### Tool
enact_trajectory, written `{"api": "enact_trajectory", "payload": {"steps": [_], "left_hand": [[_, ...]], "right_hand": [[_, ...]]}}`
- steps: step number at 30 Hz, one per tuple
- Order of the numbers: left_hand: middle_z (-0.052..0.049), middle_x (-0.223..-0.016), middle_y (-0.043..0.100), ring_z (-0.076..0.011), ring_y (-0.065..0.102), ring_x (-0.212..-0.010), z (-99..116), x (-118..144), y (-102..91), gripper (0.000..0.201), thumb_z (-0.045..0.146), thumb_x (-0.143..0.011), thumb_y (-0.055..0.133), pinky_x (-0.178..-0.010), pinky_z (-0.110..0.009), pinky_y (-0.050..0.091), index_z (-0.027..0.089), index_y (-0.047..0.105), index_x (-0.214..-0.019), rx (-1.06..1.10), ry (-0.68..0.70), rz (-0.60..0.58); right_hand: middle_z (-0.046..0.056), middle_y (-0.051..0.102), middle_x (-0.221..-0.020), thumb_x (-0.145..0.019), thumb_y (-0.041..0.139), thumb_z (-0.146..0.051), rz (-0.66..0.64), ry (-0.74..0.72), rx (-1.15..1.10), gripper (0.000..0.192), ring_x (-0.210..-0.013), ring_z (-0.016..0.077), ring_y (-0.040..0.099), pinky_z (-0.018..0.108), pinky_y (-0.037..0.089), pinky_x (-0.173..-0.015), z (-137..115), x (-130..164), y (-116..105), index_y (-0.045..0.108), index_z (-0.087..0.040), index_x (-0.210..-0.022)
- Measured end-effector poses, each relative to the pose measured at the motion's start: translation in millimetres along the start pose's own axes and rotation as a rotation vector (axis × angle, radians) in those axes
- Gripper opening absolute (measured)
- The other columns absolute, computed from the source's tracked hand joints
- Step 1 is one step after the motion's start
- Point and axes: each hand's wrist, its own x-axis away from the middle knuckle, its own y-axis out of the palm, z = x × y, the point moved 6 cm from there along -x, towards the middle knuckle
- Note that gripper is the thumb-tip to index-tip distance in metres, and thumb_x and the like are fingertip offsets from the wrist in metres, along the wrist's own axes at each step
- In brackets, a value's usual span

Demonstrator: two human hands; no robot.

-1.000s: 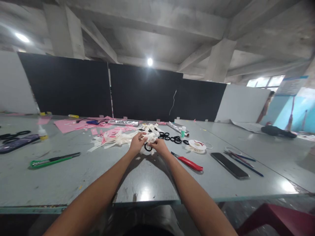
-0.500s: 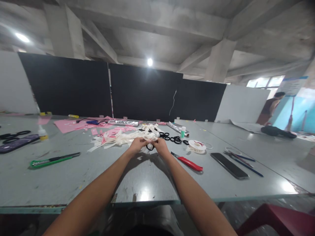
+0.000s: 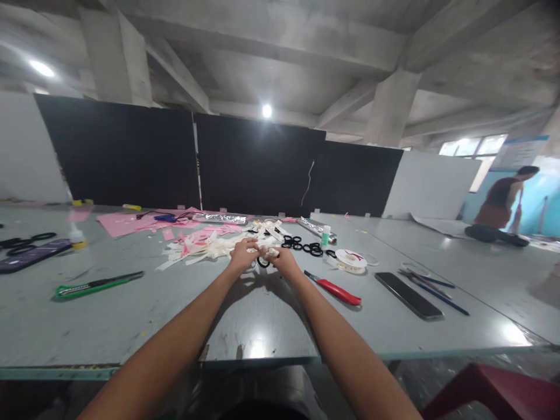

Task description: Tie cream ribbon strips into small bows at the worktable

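Observation:
My left hand (image 3: pixel 243 256) and my right hand (image 3: pixel 285 261) meet over the middle of the table, fingers closed. Between them they pinch a white ribbon (image 3: pixel 273 252), with a black hair tie (image 3: pixel 263 266) hanging just under the fingertips. A pale loop of ribbon dangles below the left fingers. Whether the ribbon is knotted around the hair tie is hidden by the fingers. Right behind the hands lies a heap of white ribbon strips (image 3: pixel 214 249). More black hair ties (image 3: pixel 312 249) are scattered beyond my right hand, near a ribbon spool (image 3: pixel 350 260).
At right are a red-handled cutter (image 3: pixel 339 291), a phone (image 3: pixel 409 295), pens (image 3: pixel 440 290) and a glue stick (image 3: pixel 325 236). A green cutter (image 3: pixel 98 286), scissors (image 3: pixel 26 242) and a glue bottle (image 3: pixel 76 236) lie left. Pink paper (image 3: pixel 125 221) sits behind. A person (image 3: pixel 503 198) stands far right.
My fingers have shifted on the ribbon, and a pale loop now shows below the left hand. The hair tie moved slightly left. The person in the background has moved right.

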Motion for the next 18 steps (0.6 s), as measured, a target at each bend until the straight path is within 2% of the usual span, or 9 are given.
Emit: {"api": "enact_trajectory", "payload": {"steps": [3, 6, 8, 10, 12, 15, 18], "left_hand": [[-0.003, -0.11, 0.065, -0.0215, 0.056, -0.106, 6.5, 0.8, -0.5, 0.026, 0.044, -0.07, 0.065, -0.095, -0.033, 0.037, 0.019, 0.066, -0.061, -0.005, 0.042, -0.012], [-0.003, -0.081, 0.068, -0.0182, 0.06, -0.083, 10.2, 3.7, 2.2, 0.032, 0.048, -0.071, 0.062, -0.079, -0.028, 0.042, 0.017, 0.065, -0.062, 0.099, 0.054, -0.039], [0.001, -0.059, 0.058, -0.014, 0.053, -0.062, 8.7, 5.4, 5.0, 0.036, 0.051, -0.069, 0.062, -0.062, -0.024, 0.038, 0.016, 0.062, -0.061, 0.154, 0.017, -0.058], [0.004, -0.047, 0.046, -0.0104, 0.042, -0.049, 6.4, 6.2, 7.4, 0.038, 0.053, -0.068, 0.062, -0.051, -0.023, 0.029, 0.016, 0.06, -0.06, 0.172, -0.027, -0.072], [0.005, -0.046, 0.043, -0.009, 0.038, -0.047, 6.7, 6.1, 9.2, 0.038, 0.053, -0.067, 0.063, -0.048, -0.023, 0.025, 0.015, 0.059, -0.06, 0.192, -0.031, -0.091], [0.002, -0.057, 0.055, -0.0098, 0.044, -0.054, 10.6, 6.8, 12.6, 0.036, 0.05, -0.065, 0.066, -0.052, -0.022, 0.031, 0.015, 0.062, -0.065, 0.287, -0.017, -0.166], [0.001, -0.061, 0.058, -0.01, 0.046, -0.054, 9.6, 10.0, 14.8, 0.038, 0.05, -0.063, 0.067, -0.053, -0.023, 0.034, 0.014, 0.066, -0.075, 0.4, -0.126, -0.232]], "right_hand": [[-0.003, 0.052, -0.058, -0.072, 0.058, -0.033, 0.003, -0.049, 0.041, 0.02, -0.058, 0.0111, 0.044, 0.022, 0.034, -0.058, -4.2, 0.2, -1.4, 0.059, -0.015, -0.063], [-0.002, 0.055, -0.062, -0.073, 0.057, -0.03, 0.004, -0.032, 0.07, 0.017, -0.061, 0.0118, 0.045, 0.022, 0.034, -0.06, -7.7, 0.7, -3.6, 0.06, -0.015, -0.064], [-0.001, 0.057, -0.063, -0.073, 0.057, -0.029, 0.008, -0.028, 0.091, 0.016, -0.062, 0.0124, 0.046, 0.022, 0.034, -0.061, -10.3, 1.1, -5.6, 0.059, -0.015, -0.064], [0.0, 0.057, -0.063, -0.073, 0.056, -0.029, 0.011, -0.04, 0.113, 0.017, -0.063, 0.013, 0.046, 0.023, 0.033, -0.06, -12.4, 1.4, -7.4, 0.058, -0.016, -0.064], [0.0, 0.055, -0.062, -0.074, 0.054, -0.03, 0.018, -0.06, 0.127, 0.019, -0.062, 0.013, 0.045, 0.023, 0.032, -0.059, -12.9, 1.3, -9.0, 0.057, -0.016, -0.062], [-0.001, 0.051, -0.058, -0.075, 0.053, -0.033, 0.039, -0.06, 0.1, 0.023, -0.06, 0.0123, 0.042, 0.023, 0.031, -0.056, -9.6, 0.2, -10.2, 0.053, -0.016, -0.058], [-0.002, 0.049, -0.056, -0.073, 0.054, -0.037, 0.077, -0.016, 0.008, 0.026, -0.057, 0.0116, 0.041, 0.023, 0.032, -0.054, -4.6, -1.0, -10.5, 0.052, -0.016, -0.058]]}}
